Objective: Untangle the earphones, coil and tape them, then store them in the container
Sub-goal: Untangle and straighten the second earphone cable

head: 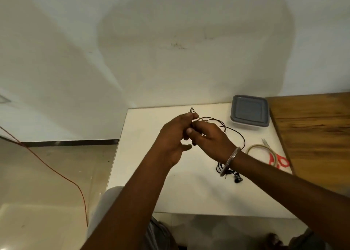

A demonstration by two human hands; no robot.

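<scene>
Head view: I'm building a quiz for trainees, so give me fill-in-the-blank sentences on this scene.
The container has a ____ lid.
The scissors have ____ handles.
The bangle sits on the ____ wrist.
The left hand and right hand hold the earphones above the ____ table.
Missing: grey, red, right, white.

Black earphones [234, 134], grey-lidded container [249, 113], red-handled scissors [280, 160], white table [144, 136].
</scene>
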